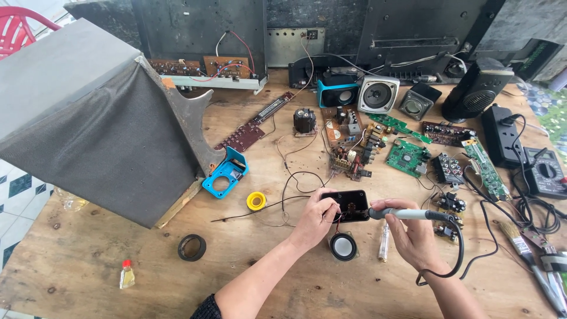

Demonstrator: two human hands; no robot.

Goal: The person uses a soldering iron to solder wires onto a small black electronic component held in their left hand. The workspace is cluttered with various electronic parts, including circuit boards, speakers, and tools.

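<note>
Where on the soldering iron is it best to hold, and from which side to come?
Grip the soldering iron on its grey handle, coming from the right as the right hand does: the hot tip points left into the small black casing, and the cable leaves at the right end.

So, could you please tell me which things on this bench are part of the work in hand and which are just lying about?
In use: left hand on the small black case; right hand holding the soldering iron; small round speaker.

Lying about: yellow solder reel, black tape roll, paintbrush, multimeter, green circuit board.
</note>
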